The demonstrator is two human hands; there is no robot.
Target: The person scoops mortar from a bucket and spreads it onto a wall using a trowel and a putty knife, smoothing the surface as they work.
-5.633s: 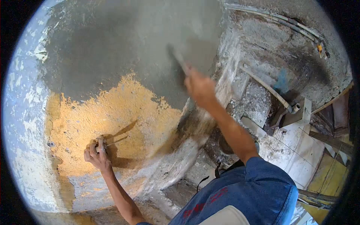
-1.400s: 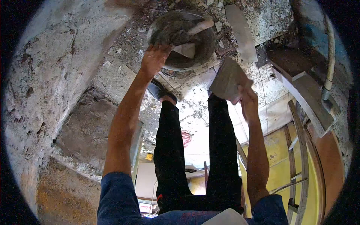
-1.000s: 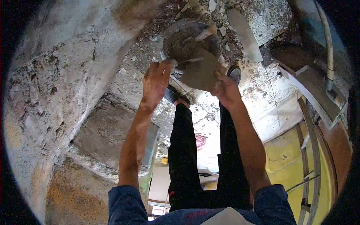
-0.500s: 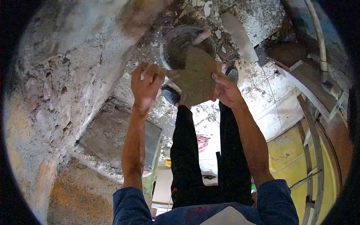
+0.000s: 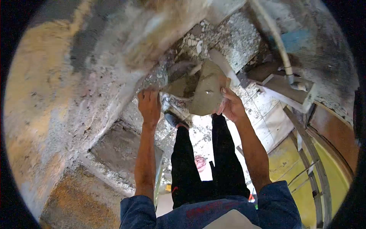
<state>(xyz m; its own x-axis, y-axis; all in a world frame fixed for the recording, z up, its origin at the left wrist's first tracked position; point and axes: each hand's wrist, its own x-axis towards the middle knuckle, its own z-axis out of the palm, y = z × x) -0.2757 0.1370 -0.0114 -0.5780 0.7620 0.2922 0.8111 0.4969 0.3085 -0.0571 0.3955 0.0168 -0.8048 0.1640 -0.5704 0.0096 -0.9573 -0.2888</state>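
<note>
My left hand (image 5: 149, 107) is closed in a fist, with a trowel (image 5: 179, 87) reaching from it to the right; its handle is hidden in the fingers. The mortar-coloured blade lies close beside a flat, angular piece of tile (image 5: 207, 93) coated in wet grey mortar. My right hand (image 5: 231, 105) grips that tile by its right edge, thumb on top and fingers underneath. Behind the blade and tile, a round dark mortar tub (image 5: 182, 68) on the floor is partly covered.
A rough, patchy wall (image 5: 103, 76) rises on the left, above a cement-covered ledge (image 5: 122, 150). Rubble (image 5: 194, 42) lies beyond the tub. At the right are a pipe (image 5: 280, 47), a box-like channel (image 5: 288, 89) and wooden poles (image 5: 310, 156). My shoe (image 5: 175, 119) stands on the littered floor.
The view has turned, bringing more of the left wall in. The left fingers have gone from spread and curled to a tighter fist, and the trowel blade has moved off the tile's face.
</note>
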